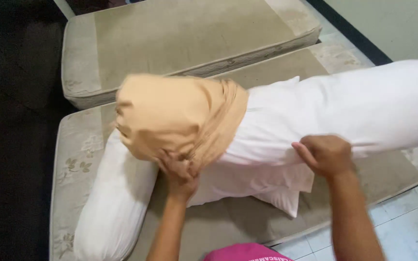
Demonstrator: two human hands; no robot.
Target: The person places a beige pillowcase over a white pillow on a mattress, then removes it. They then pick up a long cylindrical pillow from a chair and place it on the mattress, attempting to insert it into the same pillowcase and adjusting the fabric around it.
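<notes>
A long white bolster pillow [364, 106] lies across the mattress, its left end covered by a tan pillowcase [170, 113] bunched at the edge. My left hand [180, 171] grips the bunched rim of the tan pillowcase from below. My right hand [322, 154] clutches the white bolster's fabric further right. A second white bolster [114, 203] lies under the covered end, running toward the lower left. A flat white pillow [281, 193] sits beneath the held bolster.
Two beige mattresses lie side by side, the near one [76, 159] under the pillows, the far one [170, 34] behind. Dark floor lies at left, pale tiles [407, 222] at lower right. A pink garment [243, 253] shows at the bottom edge.
</notes>
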